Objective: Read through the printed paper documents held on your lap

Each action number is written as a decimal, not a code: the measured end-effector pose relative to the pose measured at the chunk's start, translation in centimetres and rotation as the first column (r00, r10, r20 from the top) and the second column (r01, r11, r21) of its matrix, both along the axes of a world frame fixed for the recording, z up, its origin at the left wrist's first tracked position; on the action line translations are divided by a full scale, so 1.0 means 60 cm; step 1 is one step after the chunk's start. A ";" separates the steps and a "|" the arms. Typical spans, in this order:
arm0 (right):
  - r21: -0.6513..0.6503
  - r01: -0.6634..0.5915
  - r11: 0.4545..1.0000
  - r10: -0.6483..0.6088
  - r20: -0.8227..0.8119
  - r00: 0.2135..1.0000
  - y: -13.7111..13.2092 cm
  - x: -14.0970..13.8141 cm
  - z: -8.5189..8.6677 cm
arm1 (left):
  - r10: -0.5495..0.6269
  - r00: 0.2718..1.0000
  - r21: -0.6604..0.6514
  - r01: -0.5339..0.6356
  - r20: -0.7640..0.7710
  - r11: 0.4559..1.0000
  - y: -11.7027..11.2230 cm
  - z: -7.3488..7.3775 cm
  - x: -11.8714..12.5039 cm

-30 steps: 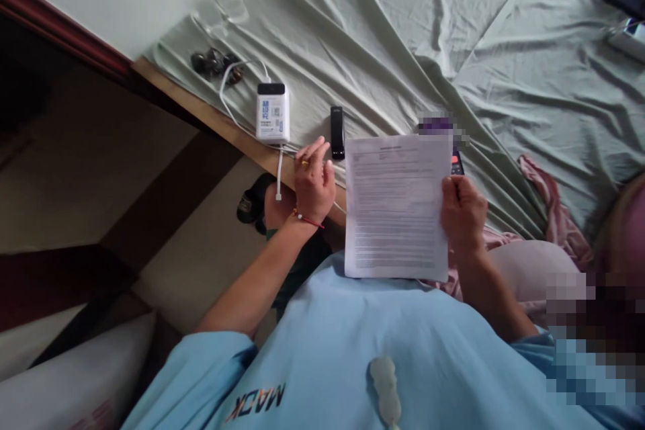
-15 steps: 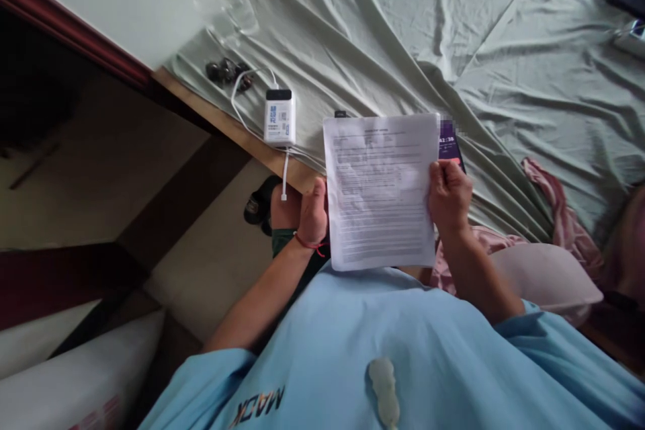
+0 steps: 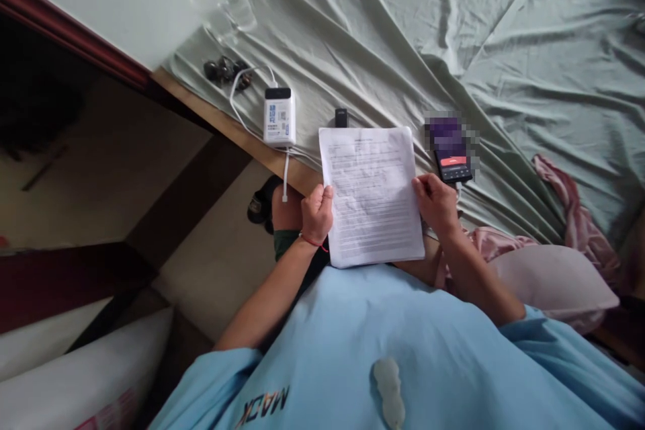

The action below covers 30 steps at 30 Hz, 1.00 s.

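Printed sheets of paper (image 3: 373,198), apparently a thin stack, are held up in front of my lap, text side toward me. My left hand (image 3: 317,211) is closed on the left edge, thumb up, with a red string at the wrist. On the right edge, my right hand (image 3: 436,203) pinches the sheets between thumb and fingers. Just beyond my right hand lies a phone (image 3: 453,151) with a lit, partly blurred screen and a white cable at its lower end. A small black object (image 3: 341,117) shows behind the top edge of the paper.
A white power bank (image 3: 279,119) with cables lies near the bed's wooden edge (image 3: 242,138). Dark round items (image 3: 226,72) and a clear plastic thing (image 3: 234,10) are behind it. Pink cloth (image 3: 569,205) and a pale cushion (image 3: 551,279) are at right, on and beside the green sheet (image 3: 373,47).
My right hand has moved left and lower, uncovering the phone. The paper's top edge has dropped, and my left fingers have closed around its left side.
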State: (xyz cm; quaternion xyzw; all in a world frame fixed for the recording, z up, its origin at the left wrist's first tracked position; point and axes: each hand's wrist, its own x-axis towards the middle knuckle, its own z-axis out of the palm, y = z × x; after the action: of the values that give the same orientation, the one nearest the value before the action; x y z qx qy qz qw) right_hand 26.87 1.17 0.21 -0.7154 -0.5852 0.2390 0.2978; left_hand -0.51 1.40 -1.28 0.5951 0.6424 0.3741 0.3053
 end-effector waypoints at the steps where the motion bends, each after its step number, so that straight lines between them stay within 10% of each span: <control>1: 0.003 -0.006 1.000 0.006 0.001 1.000 -0.003 0.000 -0.002 | -0.003 1.000 0.001 0.003 -0.007 1.000 0.000 0.000 0.000; 30: 0.141 0.053 0.989 -0.062 0.061 0.996 -0.010 -0.012 -0.020 | 0.077 0.993 -0.060 -0.071 0.094 0.996 0.017 -0.007 0.011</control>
State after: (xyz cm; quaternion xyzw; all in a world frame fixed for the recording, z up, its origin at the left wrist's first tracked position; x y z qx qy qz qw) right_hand 26.12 0.58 -0.99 -0.7169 -0.5888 0.1656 0.3345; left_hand 0.13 2.42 -1.72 0.5433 0.6588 0.3952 0.3386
